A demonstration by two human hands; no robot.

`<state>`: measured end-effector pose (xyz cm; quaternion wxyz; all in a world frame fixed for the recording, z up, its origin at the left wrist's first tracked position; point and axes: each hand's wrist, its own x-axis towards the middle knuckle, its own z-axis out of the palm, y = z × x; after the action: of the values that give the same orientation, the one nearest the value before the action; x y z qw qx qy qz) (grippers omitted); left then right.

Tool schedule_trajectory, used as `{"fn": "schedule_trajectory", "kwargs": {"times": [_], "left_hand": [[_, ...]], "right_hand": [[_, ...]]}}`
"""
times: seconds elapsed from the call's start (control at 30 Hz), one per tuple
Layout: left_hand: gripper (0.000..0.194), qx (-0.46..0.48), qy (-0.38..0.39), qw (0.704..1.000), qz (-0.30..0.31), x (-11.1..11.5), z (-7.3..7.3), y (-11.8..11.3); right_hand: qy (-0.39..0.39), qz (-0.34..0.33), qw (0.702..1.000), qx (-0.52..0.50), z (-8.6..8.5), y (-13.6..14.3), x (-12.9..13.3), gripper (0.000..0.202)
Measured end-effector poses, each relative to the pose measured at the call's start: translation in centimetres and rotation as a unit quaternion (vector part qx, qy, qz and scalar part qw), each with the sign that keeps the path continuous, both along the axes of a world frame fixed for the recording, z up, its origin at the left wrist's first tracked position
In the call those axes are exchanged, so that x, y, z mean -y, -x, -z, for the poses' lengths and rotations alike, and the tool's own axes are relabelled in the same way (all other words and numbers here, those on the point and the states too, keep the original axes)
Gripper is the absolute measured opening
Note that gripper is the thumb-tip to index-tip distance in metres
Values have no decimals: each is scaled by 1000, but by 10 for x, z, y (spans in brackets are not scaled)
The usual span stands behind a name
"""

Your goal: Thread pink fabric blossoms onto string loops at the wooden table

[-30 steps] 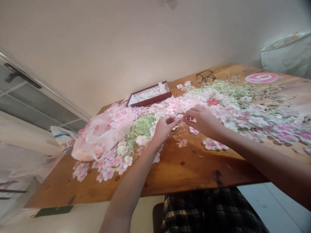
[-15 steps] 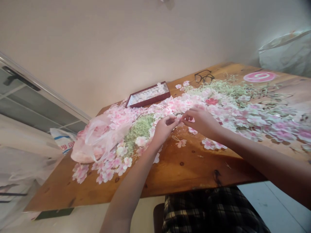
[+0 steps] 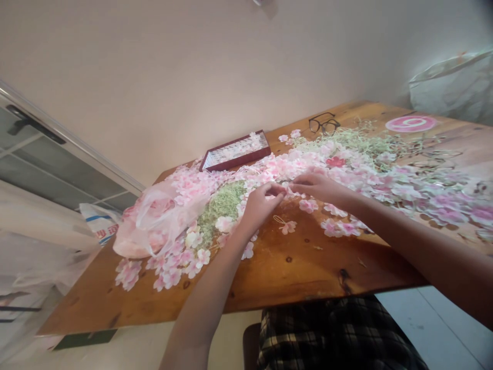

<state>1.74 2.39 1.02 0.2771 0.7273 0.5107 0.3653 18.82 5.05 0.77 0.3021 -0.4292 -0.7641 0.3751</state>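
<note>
Near the middle of the wooden table (image 3: 269, 277), my left hand (image 3: 266, 201) has its thumb and index finger pinched together; what they hold is too small to make out. Just right of it, my right hand (image 3: 313, 186) reaches over the pile of pink and white fabric flowers (image 3: 277, 167), its fingers close together at the flowers. Whether it holds one is hidden. Below the hands lies a single flower with a looped stem (image 3: 287, 227). Left of my left hand sits a heap of green stamens (image 3: 224, 204).
A dark red box (image 3: 234, 153) with white pieces stands at the back by the wall. Eyeglasses (image 3: 324, 124) and a pink oval (image 3: 411, 123) lie farther right. A clear bag of flowers (image 3: 148, 226) is at left, a white sack (image 3: 452, 90) behind right.
My right hand has moved slightly up and away from my left fingertips, its fingers straighter. More of the loose flowers below it now shows.
</note>
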Motion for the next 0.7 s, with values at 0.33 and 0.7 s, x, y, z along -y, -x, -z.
{"fn": "schedule_trajectory", "kwargs": {"times": [0.33,0.7], "left_hand": [[17,-45,-42,998,17,1,-3,0],[27,-26,52,997,53,-1,-11,10]], "right_hand": [[12,-85,996,-20,-4,0,3,22],[122,-15,982,-146,2,-1,-2,28]]}}
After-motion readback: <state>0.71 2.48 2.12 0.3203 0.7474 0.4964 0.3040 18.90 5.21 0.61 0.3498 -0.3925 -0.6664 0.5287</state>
